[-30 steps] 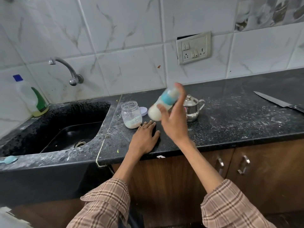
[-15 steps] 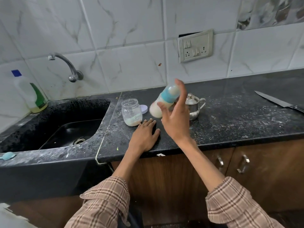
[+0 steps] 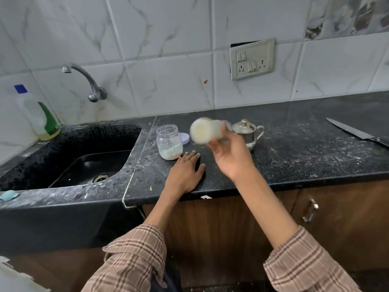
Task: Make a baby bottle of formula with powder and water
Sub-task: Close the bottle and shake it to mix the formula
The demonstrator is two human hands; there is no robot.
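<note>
Above the counter (image 3: 294,157), right hand (image 3: 232,155) grips tilted, blurred bottle (image 3: 205,131); left hand (image 3: 186,172) rests flat, empty. Shake firmly, cap sealed.

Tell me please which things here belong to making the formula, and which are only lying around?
For the job: baby bottle with milky liquid, gripped in the right hand; powder jar, open; its lid behind it; steel pot.

Lying about: knife; soap bottle; tap; left hand rests flat on the counter.

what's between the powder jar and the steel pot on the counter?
Head view: the blurred baby bottle held in the right hand, above the counter between jar and pot.
</note>
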